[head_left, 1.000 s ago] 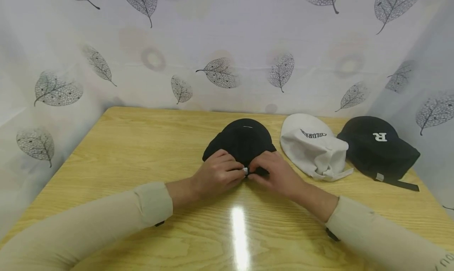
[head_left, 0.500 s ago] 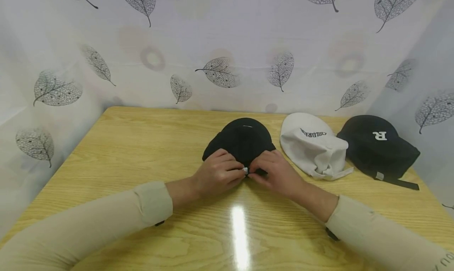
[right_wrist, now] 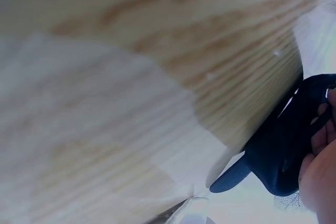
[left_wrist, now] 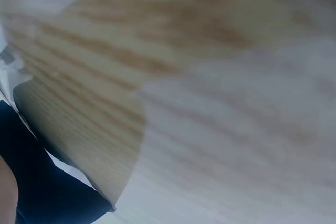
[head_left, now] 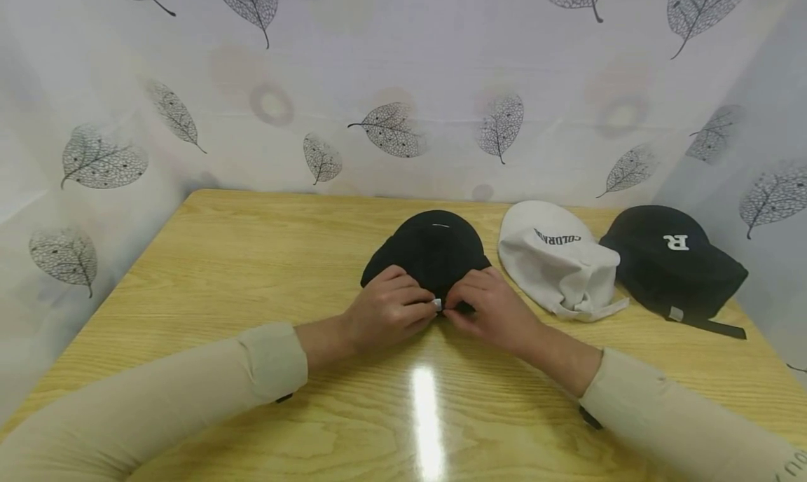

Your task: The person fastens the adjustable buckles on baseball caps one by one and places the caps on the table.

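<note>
A black cap [head_left: 435,247] lies in the middle of the table, its back edge toward me, with a small metal buckle [head_left: 438,305] on its rear strap. My left hand [head_left: 386,308] pinches the strap beside the buckle. Just right of the buckle, my right hand [head_left: 490,305] grips the strap between thumb and fingers. Part of the black cap [left_wrist: 50,192] shows at the lower left of the left wrist view. In the right wrist view, curled fingers [right_wrist: 321,136] hold the strap of the cap [right_wrist: 275,150]. My hands cover much of the cap's rear edge.
To the right lie a white cap [head_left: 557,261] with dark lettering and another black cap [head_left: 671,265] with a white R, its loose strap [head_left: 719,327] pointing right. A leaf-patterned curtain [head_left: 441,69] hangs around the wooden table [head_left: 252,251].
</note>
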`<move>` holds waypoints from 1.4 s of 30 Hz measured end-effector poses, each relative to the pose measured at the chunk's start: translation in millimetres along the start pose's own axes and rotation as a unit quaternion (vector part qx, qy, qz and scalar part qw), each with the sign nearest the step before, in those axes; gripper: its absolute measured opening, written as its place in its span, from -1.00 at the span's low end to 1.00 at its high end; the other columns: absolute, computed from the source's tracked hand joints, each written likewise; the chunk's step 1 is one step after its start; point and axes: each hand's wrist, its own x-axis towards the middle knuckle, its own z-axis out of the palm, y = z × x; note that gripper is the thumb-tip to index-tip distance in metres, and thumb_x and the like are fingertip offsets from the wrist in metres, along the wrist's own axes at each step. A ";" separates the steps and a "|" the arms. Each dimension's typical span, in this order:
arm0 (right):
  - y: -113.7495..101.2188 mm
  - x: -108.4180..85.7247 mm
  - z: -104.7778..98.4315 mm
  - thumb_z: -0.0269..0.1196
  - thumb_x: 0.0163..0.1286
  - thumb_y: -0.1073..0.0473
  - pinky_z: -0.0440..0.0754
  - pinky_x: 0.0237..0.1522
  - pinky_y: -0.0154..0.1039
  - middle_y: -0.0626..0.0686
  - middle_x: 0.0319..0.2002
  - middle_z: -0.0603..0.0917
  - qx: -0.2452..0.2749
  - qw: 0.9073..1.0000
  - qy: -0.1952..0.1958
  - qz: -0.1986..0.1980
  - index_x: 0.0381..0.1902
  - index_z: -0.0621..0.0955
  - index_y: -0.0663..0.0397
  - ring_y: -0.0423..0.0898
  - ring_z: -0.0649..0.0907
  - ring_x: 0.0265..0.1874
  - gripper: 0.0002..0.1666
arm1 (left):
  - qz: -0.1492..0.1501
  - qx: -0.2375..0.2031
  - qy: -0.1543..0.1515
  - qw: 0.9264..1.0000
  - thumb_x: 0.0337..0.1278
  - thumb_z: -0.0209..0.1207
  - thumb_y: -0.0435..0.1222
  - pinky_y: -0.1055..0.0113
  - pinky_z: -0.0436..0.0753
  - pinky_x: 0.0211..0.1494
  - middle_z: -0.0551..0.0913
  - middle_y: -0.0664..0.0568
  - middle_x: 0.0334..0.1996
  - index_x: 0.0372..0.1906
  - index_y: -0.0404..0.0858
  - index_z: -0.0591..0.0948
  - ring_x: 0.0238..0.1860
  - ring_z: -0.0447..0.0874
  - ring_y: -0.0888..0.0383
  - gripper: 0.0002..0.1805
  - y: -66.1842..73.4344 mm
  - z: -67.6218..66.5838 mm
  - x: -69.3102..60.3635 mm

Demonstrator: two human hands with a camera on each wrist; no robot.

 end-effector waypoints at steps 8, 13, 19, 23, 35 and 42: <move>-3.5 2.5 0.2 0.54 -0.07 0.31 0.46 -0.28 -0.17 -0.10 -0.44 0.64 -0.039 0.999 0.014 -0.018 -0.49 0.59 0.01 -0.13 0.58 -0.36 -0.71 | 0.003 0.015 0.005 1.000 -0.06 0.48 -0.27 0.31 0.57 -0.18 0.79 0.16 -0.39 -0.35 -0.13 0.81 -0.36 0.69 0.23 -0.89 -0.3 -1.4 0.1; -5.8 2.4 -0.4 0.53 -0.06 0.32 0.47 -0.26 -0.15 -0.09 -0.44 0.64 -0.042 0.999 0.014 -0.013 -0.50 0.58 0.02 -0.12 0.57 -0.35 -0.70 | 0.001 0.011 0.007 1.000 -0.05 0.48 -0.29 0.31 0.57 -0.17 0.79 0.15 -0.39 -0.35 -0.14 0.81 -0.34 0.68 0.21 -0.90 0.2 -3.0 0.7; -6.6 1.7 -0.3 0.51 -0.04 0.31 0.47 -0.26 -0.15 -0.09 -0.45 0.63 -0.044 0.999 0.011 -0.002 -0.50 0.58 0.01 -0.11 0.57 -0.35 -0.73 | -0.001 0.007 0.005 1.000 -0.05 0.47 -0.29 0.31 0.57 -0.17 0.78 0.15 -0.41 -0.37 -0.14 0.82 -0.34 0.69 0.21 -0.92 0.6 -3.9 1.5; -6.6 1.1 -1.2 0.48 -0.01 0.29 0.46 -0.25 -0.14 -0.09 -0.47 0.62 -0.053 0.999 0.007 0.008 -0.50 0.58 0.00 -0.10 0.57 -0.35 -0.76 | -0.002 0.012 0.009 1.000 -0.06 0.48 -0.28 0.31 0.55 -0.19 0.79 0.15 -0.40 -0.36 -0.14 0.82 -0.35 0.69 0.21 -0.90 0.3 -3.6 1.1; -9.4 0.0 -2.8 0.45 -0.02 0.28 0.44 -0.25 -0.14 -0.11 -0.53 0.57 -0.066 0.997 0.012 0.024 -0.54 0.55 -0.04 -0.12 0.54 -0.39 -0.76 | -0.006 0.031 0.024 0.999 -0.01 0.45 -0.25 0.25 0.51 -0.14 0.80 0.16 -0.39 -0.41 -0.10 0.82 -0.28 0.66 0.15 -0.96 0.8 -4.2 0.0; -9.9 -0.2 -1.4 0.53 -0.01 0.16 0.45 -0.23 -0.14 -0.07 -0.34 0.61 -0.035 0.999 0.011 0.025 -0.35 0.60 0.01 -0.11 0.56 -0.29 -0.68 | -0.021 0.004 0.026 0.999 -0.08 0.49 -0.28 0.31 0.54 -0.19 0.80 0.12 -0.40 -0.37 -0.17 0.82 -0.30 0.65 0.14 -0.89 1.0 -6.1 -0.9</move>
